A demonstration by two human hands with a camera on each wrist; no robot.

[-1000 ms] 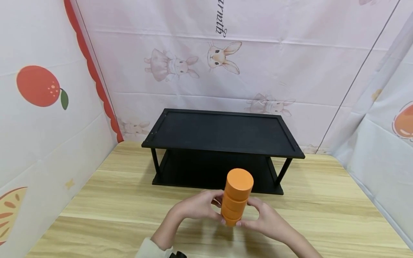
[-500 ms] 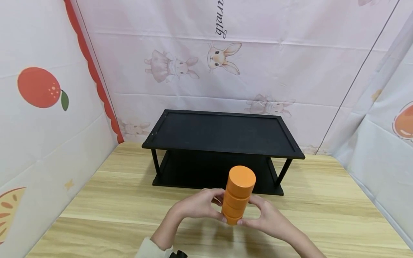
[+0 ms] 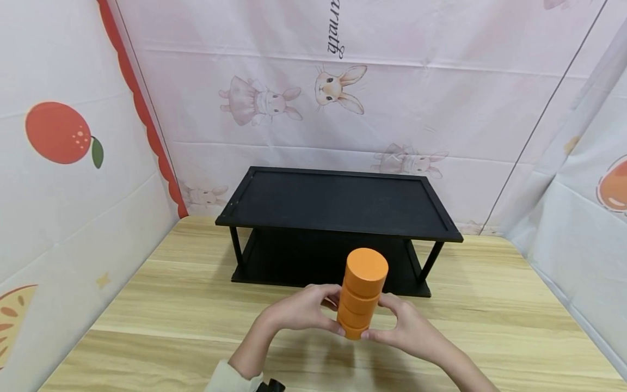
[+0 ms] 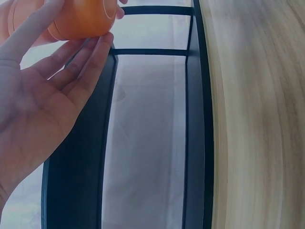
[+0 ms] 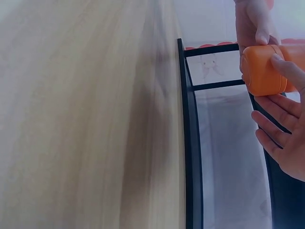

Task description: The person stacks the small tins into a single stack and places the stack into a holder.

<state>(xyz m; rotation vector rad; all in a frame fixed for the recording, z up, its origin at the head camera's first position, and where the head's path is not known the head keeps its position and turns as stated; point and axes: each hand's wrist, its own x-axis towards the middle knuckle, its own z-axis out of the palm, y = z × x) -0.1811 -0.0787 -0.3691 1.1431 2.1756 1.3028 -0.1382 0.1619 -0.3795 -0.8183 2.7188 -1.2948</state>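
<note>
Orange cylinder (image 3: 361, 296) held over the counter (image 3: 166, 316)

Nearest, the cuff of a pale sleeve (image 3: 229, 378) shows on the left forearm. The left hand (image 3: 307, 311) and the right hand (image 3: 410, 332) hold the orange cylinder from opposite sides, each thumb low on its near face, fingers toward its far side. It is raised off the counter, roughly upright, flat top uppermost. Just beyond, a black two-tier shelf (image 3: 338, 201) rests on the counter. Farthest back hangs a pale pink backdrop (image 3: 416, 98) printed with rabbits.
</note>
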